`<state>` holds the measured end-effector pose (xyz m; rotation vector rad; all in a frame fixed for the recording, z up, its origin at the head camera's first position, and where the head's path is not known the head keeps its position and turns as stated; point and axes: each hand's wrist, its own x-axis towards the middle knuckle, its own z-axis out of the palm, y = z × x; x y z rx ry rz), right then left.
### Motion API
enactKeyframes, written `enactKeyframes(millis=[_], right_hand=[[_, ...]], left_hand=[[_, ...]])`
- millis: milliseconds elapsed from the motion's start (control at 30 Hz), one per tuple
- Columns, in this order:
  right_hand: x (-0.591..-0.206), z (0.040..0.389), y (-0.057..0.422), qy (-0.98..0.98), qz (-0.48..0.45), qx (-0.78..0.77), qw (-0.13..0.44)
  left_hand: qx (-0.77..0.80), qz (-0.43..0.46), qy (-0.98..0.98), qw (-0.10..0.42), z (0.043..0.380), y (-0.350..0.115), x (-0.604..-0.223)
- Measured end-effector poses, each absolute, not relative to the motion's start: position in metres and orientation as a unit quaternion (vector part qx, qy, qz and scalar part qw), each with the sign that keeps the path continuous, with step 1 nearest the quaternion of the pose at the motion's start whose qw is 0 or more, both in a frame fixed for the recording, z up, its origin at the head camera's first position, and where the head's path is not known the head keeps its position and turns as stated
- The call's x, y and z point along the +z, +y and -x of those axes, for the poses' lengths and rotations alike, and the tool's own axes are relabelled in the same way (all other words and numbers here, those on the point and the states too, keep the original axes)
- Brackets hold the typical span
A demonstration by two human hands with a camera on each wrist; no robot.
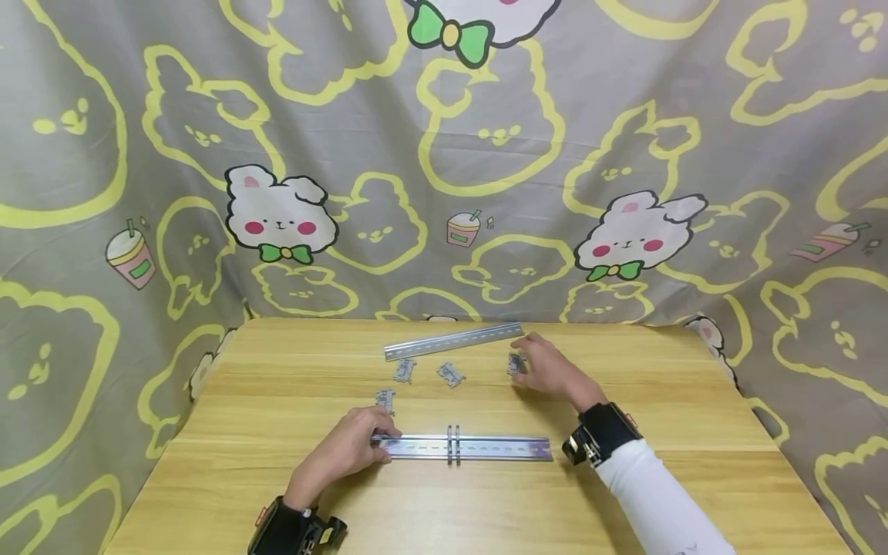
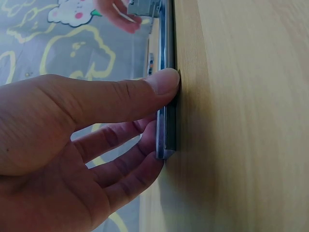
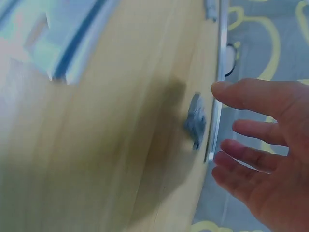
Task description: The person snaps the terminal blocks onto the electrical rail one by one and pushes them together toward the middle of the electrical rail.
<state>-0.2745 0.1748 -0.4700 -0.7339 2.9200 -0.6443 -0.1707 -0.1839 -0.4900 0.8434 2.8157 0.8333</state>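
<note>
A slotted metal DIN rail [image 1: 496, 448] lies across the front of the table, with two thin grey terminal blocks [image 1: 453, 445] clipped side by side near its middle. My left hand [image 1: 356, 441] pinches the rail's left end; in the left wrist view its thumb [image 2: 164, 81] presses one edge while the fingers curl under the other. At the back right, my right hand [image 1: 553, 372] reaches to a loose grey terminal block [image 1: 516, 364]. In the right wrist view that block [image 3: 195, 121] lies on the wood, apart from the spread, relaxed fingers [image 3: 248, 152].
A second DIN rail [image 1: 454, 341] lies slanted along the table's back edge. Loose terminal blocks lie in front of it: one left [image 1: 405, 371], one in the middle [image 1: 451, 375], and another [image 1: 385, 400] just beyond my left hand. A patterned curtain [image 1: 388, 154] hangs behind the table.
</note>
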Motion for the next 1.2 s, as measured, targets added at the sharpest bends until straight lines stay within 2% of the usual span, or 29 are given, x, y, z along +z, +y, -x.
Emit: enactKeyframes(millis=[300, 733, 967, 1200], right_hand=[[-0.482, 0.29, 0.178, 0.946, 0.249, -0.198, 0.059], [-0.49, 0.289, 0.179, 0.948, 0.261, -0.177, 0.032], [-0.473, 0.268, 0.184, 0.948, 0.281, -0.15, 0.003], [-0.475, 0.238, 0.201, 0.937, 0.303, -0.172, -0.033]], left_hand=[[0.276, -0.277, 0.919, 0.052, 0.171, -0.182, -0.493], [0.272, -0.276, 0.921, 0.05, 0.169, -0.181, -0.492], [0.27, -0.278, 0.921, 0.045, 0.169, -0.183, -0.492], [0.272, -0.282, 0.919, 0.036, 0.169, -0.185, -0.49]])
